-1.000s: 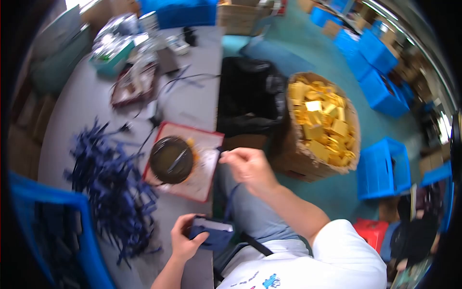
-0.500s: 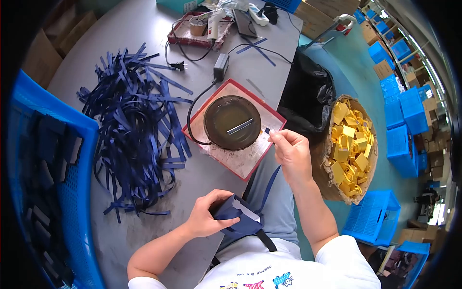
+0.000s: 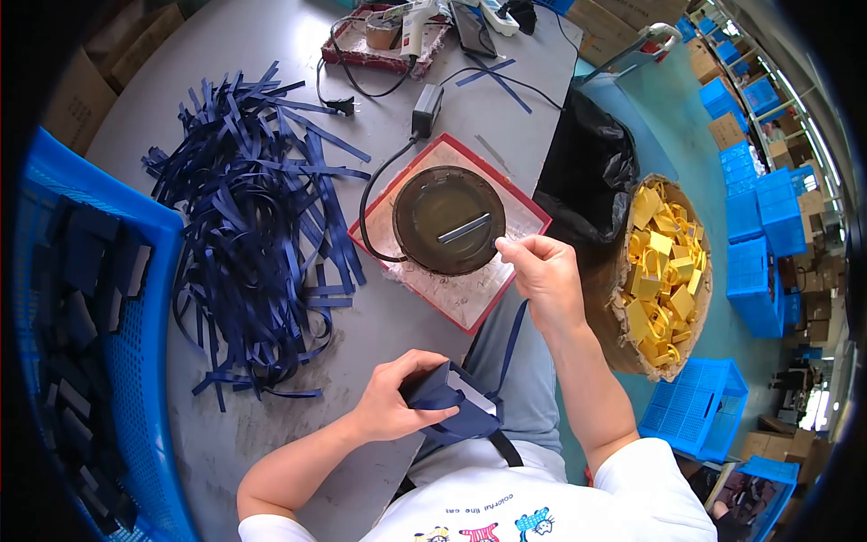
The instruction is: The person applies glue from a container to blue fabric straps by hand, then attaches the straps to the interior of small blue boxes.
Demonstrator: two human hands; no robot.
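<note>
My left hand is wrapped around a small navy blue box with a pale inner face, held above my lap. A navy ribbon runs up from the box toward my right hand. Thumb and forefinger of that hand pinch the ribbon's end, its dark tip showing at the right rim of a round pot. Brownish liquid appears to fill the pot, and a metal bar lies across part of it. Beneath the pot is a red-edged, stained square tray.
Loose navy ribbons lie heaped on the grey table. A blue crate of dark boxes stands at left. Right are a black bag and a carton of yellow pieces. Behind the pot are a cord adapter and a glue gun.
My right hand has brought the ribbon's end leftward to the pot's rim. My left hand still holds the box. The whole view has shifted slightly.
</note>
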